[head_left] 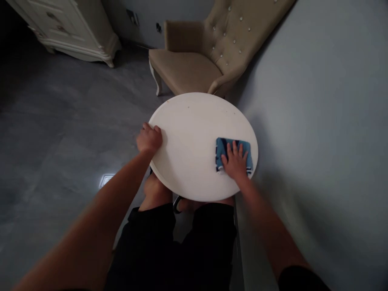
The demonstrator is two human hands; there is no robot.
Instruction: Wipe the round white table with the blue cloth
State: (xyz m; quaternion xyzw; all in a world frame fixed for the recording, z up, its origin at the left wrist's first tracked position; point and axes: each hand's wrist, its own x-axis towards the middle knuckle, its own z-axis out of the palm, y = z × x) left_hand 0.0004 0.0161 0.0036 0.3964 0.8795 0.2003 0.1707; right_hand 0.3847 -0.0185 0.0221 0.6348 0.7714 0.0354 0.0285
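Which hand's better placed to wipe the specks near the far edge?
Right, likely: the right hand lies spread on the blue cloth, closer to the far-right specks. The left hand grips the left edge of the white tabletop.

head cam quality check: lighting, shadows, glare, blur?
Head view: dim, darkest upper left; a small bright patch on the gray floor, left of the left forearm; soft shadow on the white tabletop beside the left hand; right forearm blurred.

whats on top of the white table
On the white table lies a blue cloth, pressed flat under the spread right hand. Small specks dot the far part. The left hand holds the left rim. Whatever is beneath the cloth is covered.
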